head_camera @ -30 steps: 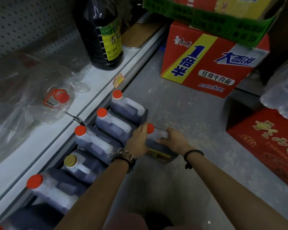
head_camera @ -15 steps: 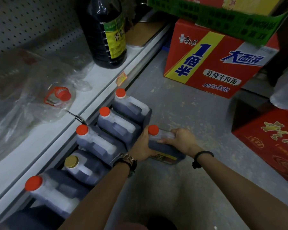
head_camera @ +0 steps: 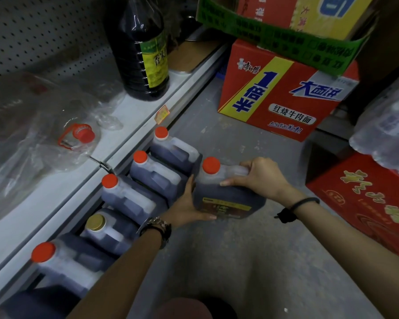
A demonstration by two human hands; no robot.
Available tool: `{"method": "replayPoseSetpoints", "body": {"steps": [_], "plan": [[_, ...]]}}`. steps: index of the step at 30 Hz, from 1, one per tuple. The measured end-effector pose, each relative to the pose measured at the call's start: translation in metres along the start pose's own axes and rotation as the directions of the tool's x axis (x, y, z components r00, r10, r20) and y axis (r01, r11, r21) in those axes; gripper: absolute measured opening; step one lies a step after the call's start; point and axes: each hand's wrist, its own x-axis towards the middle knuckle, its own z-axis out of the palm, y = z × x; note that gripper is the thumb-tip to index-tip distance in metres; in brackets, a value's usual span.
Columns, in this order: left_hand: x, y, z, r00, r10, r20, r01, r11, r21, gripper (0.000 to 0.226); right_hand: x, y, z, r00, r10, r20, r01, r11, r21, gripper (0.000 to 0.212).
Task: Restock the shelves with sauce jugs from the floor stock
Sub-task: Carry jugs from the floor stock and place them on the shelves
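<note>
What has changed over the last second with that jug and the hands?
The left hand slid from the top of the jug down to its lower side. The right hand keeps gripping the handle, and the jug has lifted slightly. The row of jugs by the shelf is unchanged.

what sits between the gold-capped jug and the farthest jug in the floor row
The head view shows two: the nearer red-capped jug and the farther red-capped jug, side by side.
</note>
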Motion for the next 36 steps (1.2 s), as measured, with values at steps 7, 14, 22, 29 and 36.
{"method": "replayPoseSetpoints", "body": {"steps": [7,14,22,29,36], "plan": [[-0.011,0.011,-0.012,0.994,-0.075,0.083,0.094,0.961,-0.259,0.112,-0.027,-0.034,-0.04,0.988,-0.144,-0.061,0.144,0.99,-0.001,0.083],[-0.042,0.021,-0.014,0.992,-0.094,0.078,0.118,0.909,-0.399,0.1,-0.047,-0.068,-0.068,0.95,-0.258,-0.179,0.256,0.966,-0.033,0.084],[-0.071,0.078,-0.021,0.971,-0.038,-0.237,-0.061,0.915,-0.399,0.097,-0.058,-0.112,-0.113,0.861,-0.385,-0.332,0.366,0.923,-0.119,0.096],[-0.093,0.157,-0.04,0.932,0.017,-0.363,-0.175,0.896,-0.409,0.08,-0.069,-0.159,-0.184,0.809,-0.445,-0.385,0.425,0.894,-0.14,0.082],[-0.124,0.288,-0.069,0.921,0.017,-0.388,-0.169,0.918,-0.36,0.105,-0.098,-0.217,-0.296,0.825,-0.436,-0.36,0.439,0.895,-0.079,0.081]]}}
